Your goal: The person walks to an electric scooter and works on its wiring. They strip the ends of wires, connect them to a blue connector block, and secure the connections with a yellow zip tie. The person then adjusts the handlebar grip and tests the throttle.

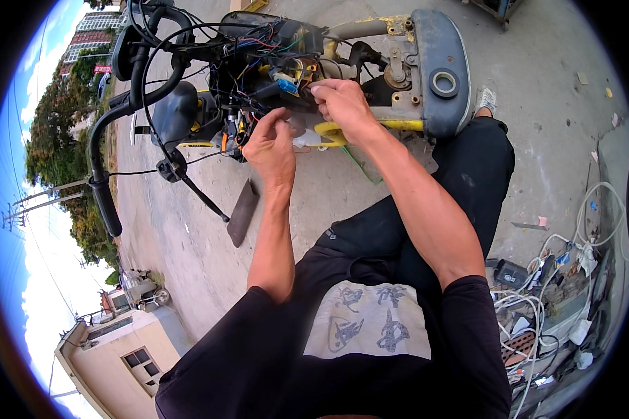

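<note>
A partly stripped scooter (441, 56) with yellow frame parts lies across the top of the view, its dark handlebar (108, 201) to the left. Tangled coloured wires (241, 66) fill its open middle, with a blue connector (287, 86) among them. My left hand (272, 140) is closed at the lower edge of the wiring, beside a pale translucent piece (302, 137); what it holds is too small to make out. My right hand (342, 106) is closed just right of the blue connector, fingertips at the parts inside the frame; what they grip is hidden.
A dark flat plate (243, 213) lies on the concrete ground (189, 251). My bent right leg (479, 167) is beside the scooter. Tangled white cables (538, 307) and debris lie along the right wall. A small building (112, 356), a parked three-wheeler (138, 286) and trees (66, 146) are at the left.
</note>
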`<action>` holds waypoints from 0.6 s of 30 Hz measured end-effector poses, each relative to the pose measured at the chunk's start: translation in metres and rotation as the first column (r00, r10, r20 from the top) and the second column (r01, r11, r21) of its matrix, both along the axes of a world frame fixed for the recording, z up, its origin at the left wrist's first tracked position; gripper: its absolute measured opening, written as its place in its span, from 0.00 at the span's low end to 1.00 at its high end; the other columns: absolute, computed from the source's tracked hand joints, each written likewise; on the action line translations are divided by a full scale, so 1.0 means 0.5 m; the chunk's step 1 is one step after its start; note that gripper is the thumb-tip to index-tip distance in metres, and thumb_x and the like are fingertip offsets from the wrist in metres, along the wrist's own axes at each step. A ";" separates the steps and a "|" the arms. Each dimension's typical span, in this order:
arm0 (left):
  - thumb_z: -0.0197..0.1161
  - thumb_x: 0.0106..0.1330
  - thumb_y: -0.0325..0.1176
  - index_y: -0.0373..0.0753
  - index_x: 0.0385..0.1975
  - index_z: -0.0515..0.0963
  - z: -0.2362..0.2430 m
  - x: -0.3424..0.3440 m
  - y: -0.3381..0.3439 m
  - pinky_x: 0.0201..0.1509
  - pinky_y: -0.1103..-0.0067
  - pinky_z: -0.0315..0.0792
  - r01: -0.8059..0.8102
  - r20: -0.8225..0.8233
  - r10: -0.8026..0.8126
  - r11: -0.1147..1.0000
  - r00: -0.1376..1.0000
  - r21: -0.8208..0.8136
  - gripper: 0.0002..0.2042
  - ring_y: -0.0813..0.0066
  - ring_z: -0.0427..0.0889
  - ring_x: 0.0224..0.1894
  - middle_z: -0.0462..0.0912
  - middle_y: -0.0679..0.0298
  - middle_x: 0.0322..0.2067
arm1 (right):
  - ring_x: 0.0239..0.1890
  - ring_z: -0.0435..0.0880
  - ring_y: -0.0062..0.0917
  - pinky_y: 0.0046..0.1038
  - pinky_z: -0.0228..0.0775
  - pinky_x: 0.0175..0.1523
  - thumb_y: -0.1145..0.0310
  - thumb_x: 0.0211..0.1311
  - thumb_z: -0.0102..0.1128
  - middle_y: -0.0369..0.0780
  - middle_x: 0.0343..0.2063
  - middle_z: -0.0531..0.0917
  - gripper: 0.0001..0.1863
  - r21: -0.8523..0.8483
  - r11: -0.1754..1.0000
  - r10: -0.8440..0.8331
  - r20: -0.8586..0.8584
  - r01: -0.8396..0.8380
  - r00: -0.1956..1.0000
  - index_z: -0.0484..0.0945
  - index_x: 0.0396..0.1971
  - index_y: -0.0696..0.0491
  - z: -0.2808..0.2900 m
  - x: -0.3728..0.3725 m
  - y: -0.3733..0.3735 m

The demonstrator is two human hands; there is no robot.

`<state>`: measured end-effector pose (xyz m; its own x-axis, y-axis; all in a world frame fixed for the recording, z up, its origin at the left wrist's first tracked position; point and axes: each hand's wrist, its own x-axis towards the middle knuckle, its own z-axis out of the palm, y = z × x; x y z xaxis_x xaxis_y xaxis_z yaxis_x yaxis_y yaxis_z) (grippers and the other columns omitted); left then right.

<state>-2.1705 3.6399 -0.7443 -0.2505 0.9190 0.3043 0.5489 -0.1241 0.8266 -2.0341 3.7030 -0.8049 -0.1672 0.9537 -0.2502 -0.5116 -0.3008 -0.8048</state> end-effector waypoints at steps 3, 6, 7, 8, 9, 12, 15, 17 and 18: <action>0.61 0.74 0.20 0.30 0.47 0.87 0.005 -0.020 0.004 0.41 0.82 0.82 0.051 -0.071 -0.052 0.999 0.996 -0.011 0.09 0.79 0.88 0.34 0.91 0.60 0.38 | 0.26 0.70 0.13 0.19 0.60 0.28 0.72 0.70 0.61 0.33 0.31 0.81 0.16 -0.141 0.987 0.035 -0.238 -0.070 0.971 0.83 0.52 0.64 0.011 0.007 0.000; 0.61 0.73 0.21 0.32 0.46 0.87 0.012 -0.020 0.009 0.43 0.81 0.81 0.078 -0.247 -0.081 0.997 0.966 -0.023 0.09 0.79 0.88 0.37 0.92 0.61 0.38 | 0.27 0.70 0.13 0.19 0.59 0.28 0.74 0.69 0.62 0.35 0.33 0.82 0.17 -0.193 0.973 0.056 -0.322 -0.124 0.945 0.82 0.55 0.65 0.019 0.019 0.001; 0.62 0.73 0.21 0.32 0.46 0.87 0.005 -0.027 0.014 0.43 0.81 0.81 0.086 -0.290 -0.088 0.996 0.953 -0.020 0.08 0.79 0.87 0.37 0.91 0.61 0.38 | 0.27 0.70 0.13 0.19 0.59 0.28 0.75 0.69 0.62 0.35 0.33 0.82 0.18 -0.182 0.974 0.073 -0.322 -0.138 0.944 0.81 0.55 0.65 0.024 0.022 0.000; 0.62 0.73 0.22 0.33 0.45 0.88 0.001 -0.029 0.019 0.43 0.81 0.81 0.097 -0.330 -0.097 0.995 0.939 -0.018 0.08 0.79 0.87 0.37 0.91 0.62 0.37 | 0.27 0.70 0.13 0.18 0.59 0.28 0.75 0.68 0.62 0.36 0.34 0.82 0.18 -0.172 0.974 0.088 -0.319 -0.149 0.944 0.81 0.56 0.65 0.026 0.025 0.000; 0.62 0.71 0.21 0.33 0.45 0.87 0.001 -0.029 0.022 0.43 0.79 0.81 0.111 -0.363 -0.108 0.994 0.925 -0.013 0.09 0.75 0.88 0.37 0.91 0.60 0.37 | 0.26 0.70 0.13 0.19 0.58 0.27 0.76 0.67 0.63 0.36 0.33 0.83 0.16 -0.173 0.972 0.090 -0.342 -0.157 0.935 0.83 0.52 0.64 0.024 0.024 0.002; 0.62 0.69 0.21 0.34 0.44 0.87 0.002 -0.023 0.030 0.42 0.76 0.81 0.156 -0.440 -0.135 0.988 0.888 0.011 0.09 0.70 0.88 0.36 0.89 0.58 0.37 | 0.24 0.69 0.13 0.20 0.56 0.25 0.77 0.63 0.65 0.36 0.31 0.84 0.11 -0.169 0.971 0.095 -0.382 -0.171 0.919 0.86 0.44 0.63 0.013 0.021 0.008; 0.62 0.73 0.21 0.35 0.44 0.85 -0.002 -0.021 0.033 0.42 0.78 0.80 0.208 -0.486 -0.160 0.977 0.859 0.045 0.06 0.74 0.86 0.36 0.88 0.61 0.36 | 0.25 0.71 0.13 0.20 0.57 0.26 0.78 0.63 0.66 0.37 0.32 0.86 0.10 -0.153 0.974 0.102 -0.350 -0.165 0.931 0.87 0.43 0.63 0.011 0.025 0.009; 0.62 0.73 0.21 0.35 0.45 0.83 -0.007 -0.031 0.035 0.42 0.76 0.79 0.254 -0.511 -0.188 0.965 0.839 0.062 0.06 0.70 0.86 0.36 0.86 0.61 0.37 | 0.26 0.72 0.14 0.20 0.58 0.26 0.77 0.64 0.67 0.38 0.32 0.87 0.09 -0.136 0.978 0.114 -0.292 -0.160 0.950 0.87 0.43 0.63 0.014 0.026 0.008; 0.61 0.73 0.20 0.35 0.45 0.82 -0.007 -0.035 0.035 0.42 0.75 0.79 0.267 -0.542 -0.187 0.961 0.819 0.072 0.06 0.68 0.85 0.36 0.85 0.60 0.37 | 0.27 0.72 0.14 0.19 0.60 0.27 0.77 0.66 0.66 0.38 0.33 0.86 0.10 -0.134 0.975 0.133 -0.284 -0.177 0.950 0.86 0.45 0.64 0.014 0.027 0.007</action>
<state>-2.1880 3.6576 -0.7480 0.1946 0.8682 0.4564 0.8358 -0.3903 0.3862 -2.0207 3.7067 -0.7978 -0.3921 0.8633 -0.3177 -0.6409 -0.5041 -0.5788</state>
